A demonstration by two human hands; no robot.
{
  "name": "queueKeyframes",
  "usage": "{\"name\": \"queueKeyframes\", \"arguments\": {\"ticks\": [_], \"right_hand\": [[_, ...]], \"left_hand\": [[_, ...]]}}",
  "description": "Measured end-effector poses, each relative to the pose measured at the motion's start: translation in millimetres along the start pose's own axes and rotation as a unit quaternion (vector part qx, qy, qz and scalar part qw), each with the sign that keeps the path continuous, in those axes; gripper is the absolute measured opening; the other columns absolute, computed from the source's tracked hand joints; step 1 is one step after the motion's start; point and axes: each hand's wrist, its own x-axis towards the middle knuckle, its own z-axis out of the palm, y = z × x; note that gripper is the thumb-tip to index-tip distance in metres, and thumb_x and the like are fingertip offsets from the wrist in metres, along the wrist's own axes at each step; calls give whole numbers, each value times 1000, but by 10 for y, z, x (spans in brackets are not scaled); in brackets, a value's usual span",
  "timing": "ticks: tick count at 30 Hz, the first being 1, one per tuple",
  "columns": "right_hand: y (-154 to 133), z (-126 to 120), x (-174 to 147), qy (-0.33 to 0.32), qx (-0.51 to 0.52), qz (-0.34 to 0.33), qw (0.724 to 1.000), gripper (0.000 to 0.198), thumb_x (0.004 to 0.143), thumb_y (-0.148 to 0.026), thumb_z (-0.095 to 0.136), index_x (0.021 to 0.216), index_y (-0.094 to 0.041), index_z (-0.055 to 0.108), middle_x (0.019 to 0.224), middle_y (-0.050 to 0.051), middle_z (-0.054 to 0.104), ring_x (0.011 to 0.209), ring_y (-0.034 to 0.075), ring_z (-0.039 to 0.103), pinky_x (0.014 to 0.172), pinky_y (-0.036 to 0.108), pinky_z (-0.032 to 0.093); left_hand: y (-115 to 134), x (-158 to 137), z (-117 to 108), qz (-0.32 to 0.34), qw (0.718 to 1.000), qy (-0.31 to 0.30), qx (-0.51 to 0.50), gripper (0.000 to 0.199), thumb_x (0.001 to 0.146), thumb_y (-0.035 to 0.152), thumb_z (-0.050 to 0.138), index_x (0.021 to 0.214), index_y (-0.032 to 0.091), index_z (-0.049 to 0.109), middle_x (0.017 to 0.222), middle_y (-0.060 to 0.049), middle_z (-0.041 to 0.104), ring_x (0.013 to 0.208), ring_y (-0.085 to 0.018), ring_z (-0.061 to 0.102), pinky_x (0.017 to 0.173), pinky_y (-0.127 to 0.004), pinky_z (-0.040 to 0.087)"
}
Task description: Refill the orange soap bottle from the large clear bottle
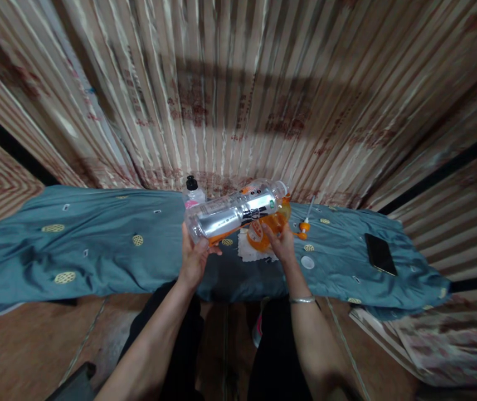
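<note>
A clear plastic bottle point(238, 211) with a silver and orange label is tilted over the covered surface, its neck higher and to the right. My left hand point(194, 256) is closed around its base end. Behind and below its neck is an orange bottle point(257, 236), with its lower end over a pale cloth point(244, 250). My right hand point(281, 243) grips the orange bottle, thumb across its side. The clear bottle hides part of the orange one. Right of that hand lie an orange pump top point(304, 227) with a tube and a white round cap point(307, 262).
A bottle with a black top point(191, 184) stands behind the clear bottle. A dark phone point(380, 254) lies at the right on the teal patterned cloth point(108, 245). A striped curtain point(222, 100) hangs close behind. Another bottle point(257, 329) is on the floor between the legs.
</note>
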Motion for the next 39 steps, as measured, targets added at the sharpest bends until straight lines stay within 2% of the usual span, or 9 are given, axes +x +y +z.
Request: {"name": "queueKeyframes", "arguments": {"ticks": [4, 9, 13, 17, 22, 25, 32, 35, 39], "right_hand": [[-23, -1, -3, 0, 3, 8, 1000, 87, 84, -98, 89, 132, -26, 82, 129, 19, 95, 124, 45, 90, 115, 67, 74], [-34, 12, -12, 4, -14, 23, 1000, 88, 82, -97, 88, 133, -25, 80, 133, 21, 94, 130, 48, 88, 121, 73, 70], [-44, 22, -33, 13, -25, 21, 999, 93, 82, -98, 87, 135, -22, 80, 136, 24, 92, 129, 49, 89, 119, 71, 71], [-49, 12, -50, 19, -39, 0, 999, 93, 84, -100, 85, 136, -22, 80, 135, 23, 92, 128, 47, 89, 116, 66, 73], [-77, -3, -65, 15, -52, 15, 998, 88, 84, -95, 89, 133, -22, 80, 129, 22, 94, 126, 47, 90, 111, 62, 74], [-105, -5, -71, 12, -54, 30, 998, 87, 85, -94, 90, 130, -20, 82, 129, 25, 94, 125, 50, 91, 109, 64, 76], [-59, -10, -76, 6, -53, 13, 998, 90, 85, -94, 88, 137, -20, 82, 136, 26, 93, 130, 49, 90, 114, 66, 74], [-24, -16, -86, 6, -44, 6, 999, 88, 87, -94, 88, 137, -21, 82, 132, 24, 94, 125, 47, 91, 111, 63, 75], [-13, -6, -111, 1, -27, -11, 1000, 80, 91, -91, 90, 134, -24, 83, 126, 19, 95, 118, 43, 92, 106, 58, 76]], "left_hand": [[43, 4, 16, 3, 1000, 27, -10, 97, 55, 63, 122, 132, 32, 72, 114, -3, 80, 74, -17, 71, 55, -27, 60], [85, -10, -3, 28, 999, 12, 13, 91, 65, 65, 117, 136, 29, 73, 117, -8, 80, 80, -21, 72, 55, -28, 53], [112, -21, 10, 34, 999, 18, 10, 98, 66, 59, 115, 149, 30, 73, 123, -8, 78, 85, -22, 71, 55, -28, 49], [135, -19, 51, 42, 999, 22, 2, 87, 65, 55, 116, 136, 29, 74, 122, -6, 79, 77, -16, 66, 50, -22, 44], [157, -14, 77, 56, 998, 33, -16, 79, 60, 48, 119, 121, 26, 75, 130, -8, 81, 78, -14, 69, 48, -19, 45], [141, -15, 76, 63, 997, 41, -17, 78, 60, 47, 120, 120, 27, 75, 134, -8, 81, 83, -16, 71, 48, -18, 45], [75, -2, 38, 79, 995, 55, -14, 72, 62, 51, 119, 116, 27, 78, 119, -5, 81, 78, -15, 66, 49, -18, 41], [73, -5, 27, 74, 995, 64, -20, 70, 62, 52, 119, 114, 27, 80, 117, -5, 81, 75, -13, 65, 50, -18, 43], [82, -21, 29, 66, 995, 72, -22, 74, 62, 53, 121, 120, 27, 84, 133, -8, 84, 82, -15, 68, 53, -20, 48]]}}
